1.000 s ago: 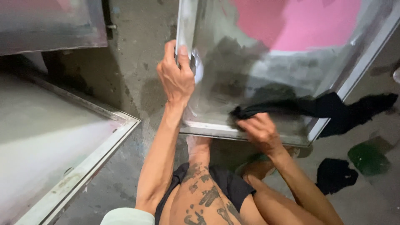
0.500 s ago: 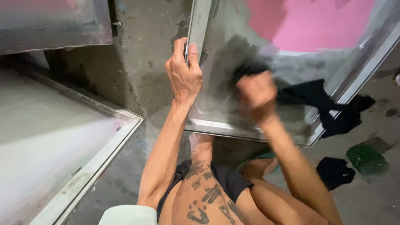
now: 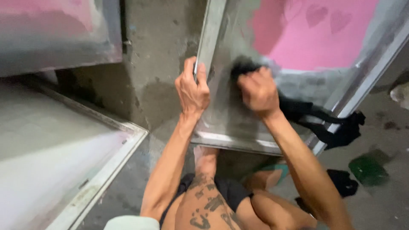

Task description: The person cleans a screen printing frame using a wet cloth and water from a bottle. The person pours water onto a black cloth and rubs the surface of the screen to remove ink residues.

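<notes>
Metal-framed screens: three — upper right (image 3: 306,47), upper left (image 3: 55,38), lower left (image 3: 64,145). Hands: two — left hand (image 3: 194,87), right hand (image 3: 257,91). Black rags: two (image 3: 324,121), (image 3: 343,182).

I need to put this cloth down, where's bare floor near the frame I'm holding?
Bare concrete lies between the held frame and the frame on the left. Right of the held frame it's crowded: black cloth, dark rag, green patch.
</notes>
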